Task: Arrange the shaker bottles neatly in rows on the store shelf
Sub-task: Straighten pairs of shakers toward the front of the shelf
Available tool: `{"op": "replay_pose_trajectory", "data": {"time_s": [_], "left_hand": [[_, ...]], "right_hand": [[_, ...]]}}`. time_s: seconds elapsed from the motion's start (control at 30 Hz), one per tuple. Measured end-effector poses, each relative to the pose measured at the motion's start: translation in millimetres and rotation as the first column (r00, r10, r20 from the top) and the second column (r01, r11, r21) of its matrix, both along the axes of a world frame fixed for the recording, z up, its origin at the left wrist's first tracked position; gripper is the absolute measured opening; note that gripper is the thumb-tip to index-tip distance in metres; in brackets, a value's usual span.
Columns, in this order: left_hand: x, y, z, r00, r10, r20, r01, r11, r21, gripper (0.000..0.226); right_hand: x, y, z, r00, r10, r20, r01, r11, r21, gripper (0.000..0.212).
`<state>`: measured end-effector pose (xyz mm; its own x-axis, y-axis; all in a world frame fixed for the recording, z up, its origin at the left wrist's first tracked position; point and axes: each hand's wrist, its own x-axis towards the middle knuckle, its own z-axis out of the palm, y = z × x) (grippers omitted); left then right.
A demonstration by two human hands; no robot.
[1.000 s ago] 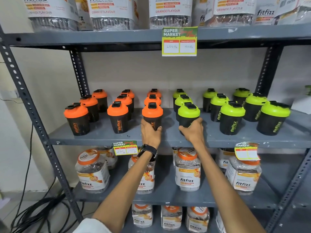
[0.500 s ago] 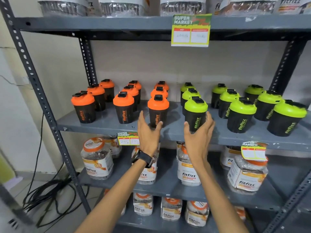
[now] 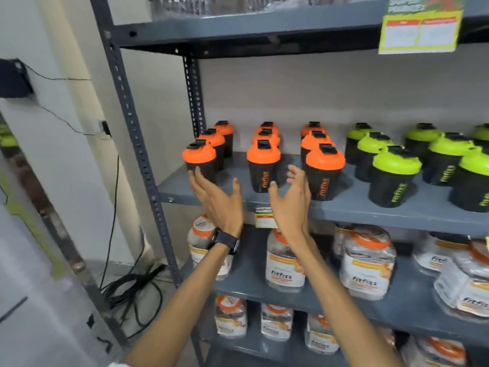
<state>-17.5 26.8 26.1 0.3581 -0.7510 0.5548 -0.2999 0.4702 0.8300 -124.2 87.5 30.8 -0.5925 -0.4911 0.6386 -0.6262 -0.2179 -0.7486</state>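
On middle shelf (image 3: 344,207), orange-lid shaker bottles (image 3: 263,165) sit in three columns, green-lid ones (image 3: 394,176) right of them. Left hand (image 3: 219,202), right hand (image 3: 291,205) both spread, empty grip, flanking front-middle orange bottle, probably lining up to straighten it.

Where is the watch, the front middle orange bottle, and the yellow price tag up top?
watch (image 3: 227,240): head view, on the dark strap at the left wrist.
front middle orange-lidded shaker bottle (image 3: 262,157): head view, on its orange lid.
yellow price tag (image 3: 420,27): head view, on the white boxes at its middle.
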Motion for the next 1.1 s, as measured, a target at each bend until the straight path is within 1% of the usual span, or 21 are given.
{"op": "replay_pose_trajectory", "data": {"time_s": [0.07,0.17,0.27,0.33,0.4,0.43,0.5,0.57,0.67,0.8,1.1], "left_hand": [[16,-27,1,0.999,0.021,0.031,-0.024,0.996,0.088,0.103],[36,-62,5,0.998,-0.018,0.065,0.007,0.984,0.176,0.115],[49,-87,7,0.988,-0.124,0.09,0.099,0.964,0.248,0.115],[53,-98,9,0.979,-0.183,0.093,0.153,0.953,0.262,0.103],[58,-104,10,0.97,-0.232,0.079,0.2,0.937,0.285,0.088],[60,-106,10,0.964,-0.253,0.078,0.22,0.93,0.294,0.085],[63,-108,9,0.96,-0.275,0.059,0.247,0.924,0.291,0.087],[65,-107,8,0.959,-0.281,0.042,0.259,0.924,0.281,0.086],[67,-102,10,0.96,-0.278,0.036,0.258,0.926,0.274,0.081],[69,-96,14,0.952,-0.307,0.006,0.292,0.912,0.287,0.073],[69,-90,17,0.95,-0.312,-0.016,0.302,0.906,0.295,0.074]], "right_hand": [[12,-23,-2,0.999,-0.047,0.028,0.043,0.993,0.112,0.068],[22,-54,-3,0.989,-0.124,0.079,0.104,0.969,0.223,0.091],[27,-75,2,0.971,-0.199,0.133,0.157,0.95,0.269,0.106],[29,-83,8,0.956,-0.245,0.16,0.189,0.935,0.301,0.111],[31,-87,12,0.946,-0.275,0.17,0.21,0.924,0.321,0.109],[33,-88,14,0.946,-0.278,0.169,0.215,0.924,0.317,0.102],[36,-89,15,0.945,-0.278,0.17,0.218,0.927,0.306,0.084],[41,-87,16,0.944,-0.285,0.164,0.225,0.924,0.308,0.074],[44,-82,19,0.948,-0.288,0.139,0.228,0.914,0.336,0.073],[47,-76,24,0.958,-0.255,0.132,0.189,0.906,0.379,0.069],[53,-71,28,0.963,-0.227,0.142,0.154,0.904,0.399,0.068]]}}
